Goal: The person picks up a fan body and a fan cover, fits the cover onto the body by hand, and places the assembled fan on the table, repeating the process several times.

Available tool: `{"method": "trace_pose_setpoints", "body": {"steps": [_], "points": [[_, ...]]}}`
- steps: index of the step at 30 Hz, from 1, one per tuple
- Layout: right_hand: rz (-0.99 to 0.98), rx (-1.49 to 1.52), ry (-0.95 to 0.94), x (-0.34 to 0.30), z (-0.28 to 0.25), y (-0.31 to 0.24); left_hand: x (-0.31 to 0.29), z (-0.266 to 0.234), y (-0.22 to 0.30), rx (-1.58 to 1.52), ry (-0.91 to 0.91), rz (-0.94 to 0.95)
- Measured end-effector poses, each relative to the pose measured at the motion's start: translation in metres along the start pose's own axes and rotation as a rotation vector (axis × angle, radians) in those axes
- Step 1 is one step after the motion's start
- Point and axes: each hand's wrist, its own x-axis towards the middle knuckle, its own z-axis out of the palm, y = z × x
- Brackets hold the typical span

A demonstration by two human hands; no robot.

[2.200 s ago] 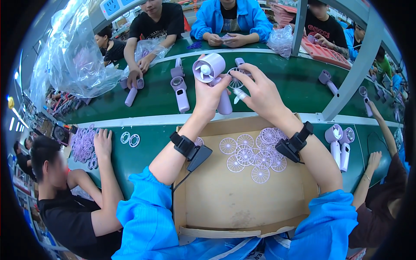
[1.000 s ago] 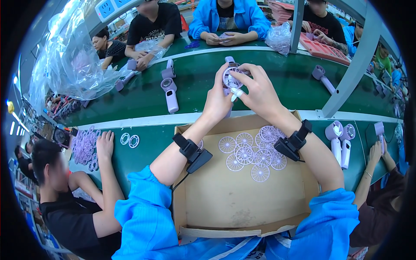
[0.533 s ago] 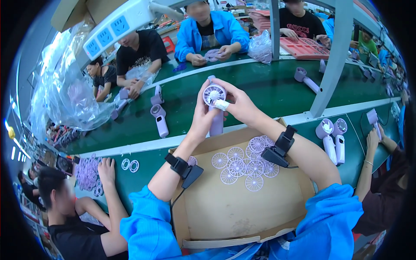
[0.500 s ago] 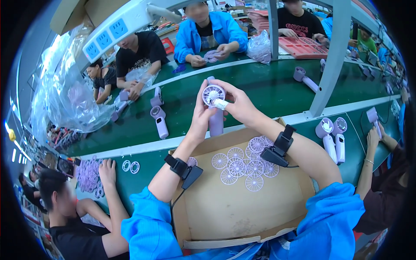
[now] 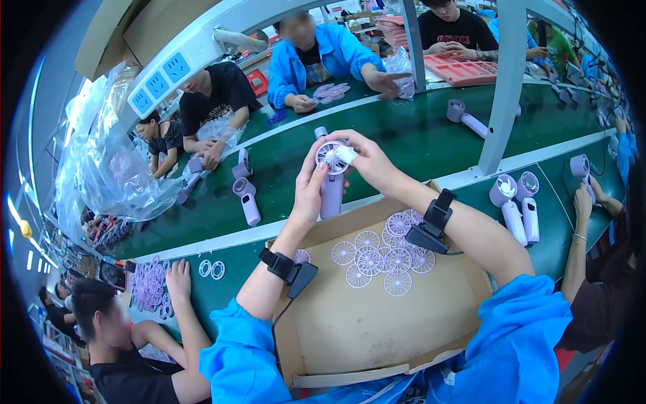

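Observation:
Above the far rim of a cardboard tray (image 5: 323, 334), both my hands are closed round a lilac handheld fan (image 5: 330, 196). My left hand (image 5: 308, 192) grips the left side of its round head, thumb at the front grille. My right hand (image 5: 369, 160) curls over the head's top and right side, with something white (image 5: 346, 154), perhaps a wrap or tissue, at its thumb against the grille. The fan's handle points down toward the tray. Several loose lilac spoked fan grilles (image 5: 398, 283) lie in the tray below my forearms, some overlapping.
A green conveyor (image 5: 289, 155) runs across, with finished-looking fans (image 5: 246, 200) standing or lying on it. Two more fans (image 5: 513, 219) lie right of the tray. A metal post (image 5: 505, 101) rises beyond my right arm. A co-worker's hand (image 5: 179, 279) rests beside a lilac parts pile (image 5: 148, 286).
The fan and my hands have shifted slightly, and my right-hand fingers now wrap further over its head. Across the conveyor, a blue-sleeved co-worker has put down lilac parts and stretched out a hand.

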Motion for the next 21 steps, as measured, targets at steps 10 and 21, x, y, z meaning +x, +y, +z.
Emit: {"method": "trace_pose_setpoints", "body": {"steps": [10,21], "points": [[0.11,-0.058,-0.01,0.002,-0.006,0.009,0.001,-0.002,-0.001,0.014,-0.027,-0.073],[0.453,-0.454,-0.022,-0.003,-0.006,0.013,0.012,-0.027,-0.03,0.113,0.408,-0.262]]}}
